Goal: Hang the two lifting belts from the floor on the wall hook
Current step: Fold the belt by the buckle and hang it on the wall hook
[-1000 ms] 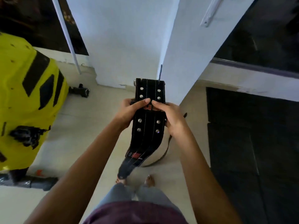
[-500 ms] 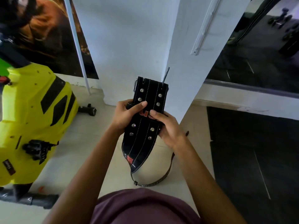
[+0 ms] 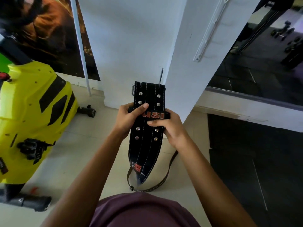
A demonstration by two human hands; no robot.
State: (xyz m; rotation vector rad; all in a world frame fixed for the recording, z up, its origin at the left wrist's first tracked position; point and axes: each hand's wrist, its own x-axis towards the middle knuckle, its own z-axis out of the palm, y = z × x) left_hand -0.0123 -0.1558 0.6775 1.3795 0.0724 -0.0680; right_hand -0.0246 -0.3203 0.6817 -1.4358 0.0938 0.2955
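Note:
A black leather lifting belt (image 3: pixel 147 145) with silver rivets and red lettering is held folded in front of me, its buckle end pointing away. My left hand (image 3: pixel 129 118) grips its left edge, thumb on top. My right hand (image 3: pixel 167 126) grips its right edge just below the red-lettered loop. A thin brown strap (image 3: pixel 165 174) loops below the belt's tip, above the floor; whether it is a second belt I cannot tell. A white hook rail (image 3: pixel 209 31) is fixed to the right face of the white pillar (image 3: pixel 131 46), above and right of my hands.
A yellow exercise machine (image 3: pixel 32 120) stands at the left on the tiled floor (image 3: pixel 78 153). A mirror (image 3: pixel 262 54) lines the wall at right, above black rubber mats (image 3: pixel 254 161). A white pole (image 3: pixel 80 46) leans by a poster at the back left.
My view has tilted up, bringing the rail on the pillar closer. The belt has been lifted slightly and turned straighter. My thumbs have spread apart, uncovering the red lettering.

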